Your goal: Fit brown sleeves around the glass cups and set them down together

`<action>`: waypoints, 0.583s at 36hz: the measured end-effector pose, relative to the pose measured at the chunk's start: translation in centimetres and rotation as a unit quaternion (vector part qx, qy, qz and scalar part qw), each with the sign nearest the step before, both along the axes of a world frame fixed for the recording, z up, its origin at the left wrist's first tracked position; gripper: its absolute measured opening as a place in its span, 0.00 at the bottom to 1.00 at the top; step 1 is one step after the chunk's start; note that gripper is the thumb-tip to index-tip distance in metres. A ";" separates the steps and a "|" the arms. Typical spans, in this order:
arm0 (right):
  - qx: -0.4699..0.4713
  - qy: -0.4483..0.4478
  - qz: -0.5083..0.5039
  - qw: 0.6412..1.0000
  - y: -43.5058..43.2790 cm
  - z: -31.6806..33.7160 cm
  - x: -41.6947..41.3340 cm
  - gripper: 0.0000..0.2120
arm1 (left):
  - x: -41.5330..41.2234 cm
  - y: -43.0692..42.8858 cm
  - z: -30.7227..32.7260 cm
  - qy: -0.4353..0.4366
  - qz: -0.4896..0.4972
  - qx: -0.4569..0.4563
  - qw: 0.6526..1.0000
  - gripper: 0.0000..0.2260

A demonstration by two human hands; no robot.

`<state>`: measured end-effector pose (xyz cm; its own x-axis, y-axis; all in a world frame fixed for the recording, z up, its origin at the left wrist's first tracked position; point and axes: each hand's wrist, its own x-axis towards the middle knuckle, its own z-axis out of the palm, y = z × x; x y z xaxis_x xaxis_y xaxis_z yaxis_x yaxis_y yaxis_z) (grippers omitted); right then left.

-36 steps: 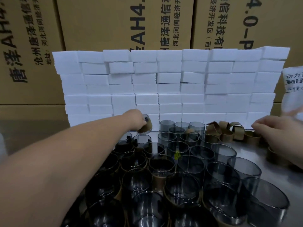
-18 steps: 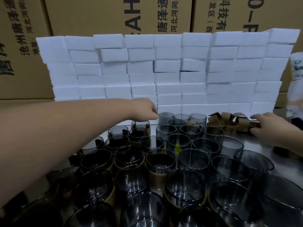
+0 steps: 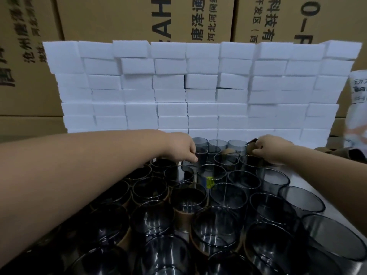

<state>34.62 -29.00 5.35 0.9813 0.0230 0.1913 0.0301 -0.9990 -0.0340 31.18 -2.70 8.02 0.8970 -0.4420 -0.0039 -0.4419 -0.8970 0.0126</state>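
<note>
Fetch step, I'd say: my left hand [image 3: 183, 148] curls at 1 bare glass cup [image 3: 202, 157] in back, grip unclear; my right hand [image 3: 272, 149] pinches 1 brown sleeve [image 3: 249, 149] nearby. Next: lift cup, slide sleeve on.

Front glass cups [image 3: 166, 257] cropped at edge
</note>
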 end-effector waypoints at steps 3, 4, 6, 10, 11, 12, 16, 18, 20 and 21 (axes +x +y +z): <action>0.031 -0.012 -0.015 0.999 -0.6 0.4 -0.3 0.08 | -0.2 0.7 0.6 -0.042 0.025 -0.069 0.996 0.11; 0.061 -0.017 -0.024 0.998 -0.7 0.6 -0.7 0.10 | -0.4 0.9 0.9 -0.057 0.036 -0.104 0.992 0.12; 0.130 -0.041 -0.035 0.990 -1.0 1.1 -1.6 0.10 | -1.0 1.3 1.4 -0.083 0.061 -0.195 0.975 0.14; 0.244 -0.140 -0.043 0.959 -0.7 2.6 -4.6 0.09 | -3.5 1.2 2.4 -0.076 0.116 -0.401 0.905 0.12; 0.273 -0.165 -0.035 0.947 -0.3 3.1 -5.5 0.10 | -4.3 1.0 2.5 -0.057 0.127 -0.468 0.873 0.11; 0.309 -0.182 -0.025 0.933 0.2 3.6 -6.6 0.11 | -5.3 0.6 2.6 -0.036 0.139 -0.543 0.827 0.11; 0.477 -0.211 0.025 0.853 3.6 5.5 -11.7 0.10 | -9.8 -0.4 3.0 0.067 0.198 -0.794 0.571 0.08; 0.567 -0.223 0.054 0.791 5.6 6.4 -14.6 0.09 | -12.1 -0.6 3.1 0.123 0.201 -0.857 0.458 0.08; 0.679 -0.212 0.071 0.699 7.5 7.1 -17.7 0.11 | -14.3 -0.6 3.1 0.164 0.208 -0.888 0.375 0.09; 0.720 -0.201 0.071 0.661 8.3 7.3 -19.2 0.14 | -15.4 -0.7 3.0 0.174 0.209 -0.897 0.349 0.09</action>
<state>15.40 -20.66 12.66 0.8525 -0.3800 0.3589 0.4147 0.0738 -0.9069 15.79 -3.35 11.03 0.9676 0.1562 -0.1984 0.0310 0.7064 0.7071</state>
